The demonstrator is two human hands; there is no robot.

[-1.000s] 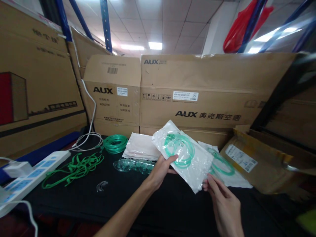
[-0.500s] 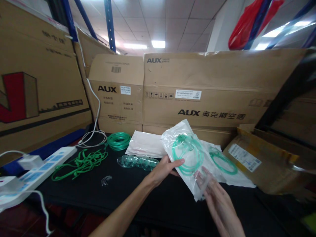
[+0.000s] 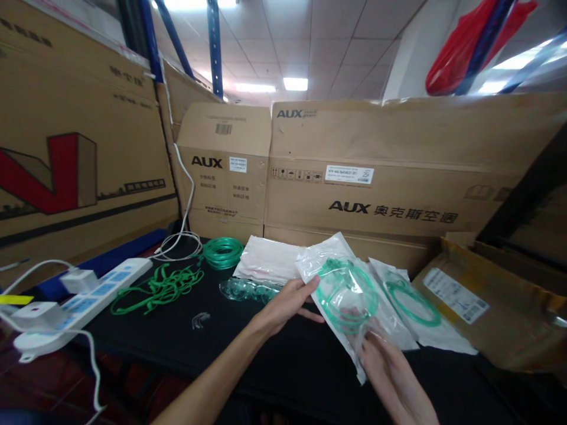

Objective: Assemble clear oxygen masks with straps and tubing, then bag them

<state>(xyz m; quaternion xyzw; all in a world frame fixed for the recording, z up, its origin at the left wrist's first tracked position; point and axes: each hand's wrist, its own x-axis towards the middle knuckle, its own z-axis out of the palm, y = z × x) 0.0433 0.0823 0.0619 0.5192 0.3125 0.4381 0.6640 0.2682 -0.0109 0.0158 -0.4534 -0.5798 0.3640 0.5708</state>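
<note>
A clear-fronted, white-backed plastic pouch (image 3: 325,251) is held tilted above the black table. Inside it lies a coil of pale green tubing (image 3: 372,295), with greener parts bunched near the top. My left hand (image 3: 290,304) pinches the pouch's left edge between thumb and fingers, some fingers stretched out behind it. At the lower, loose end, my right hand (image 3: 383,357) has its fingers inside the pouch, by the bottom of the coil. Film blurs those fingers, so their grip is unclear. Beyond, another pouch (image 3: 449,336) with coiled green tubing (image 3: 414,304) rests on the table.
A stack of white pouches (image 3: 268,257) lies behind clear green plastic pieces (image 3: 245,289). To the left are a tubing coil (image 3: 222,252), tangled green straps (image 3: 162,288), small clear pieces (image 3: 201,320) and a power strip (image 3: 100,301). An opened carton (image 3: 456,295) stands right.
The view has swung slightly left. My right fingers have slid further up into the pouch, towards the coil. My left hand keeps hold of the edge, slightly lower along it.
</note>
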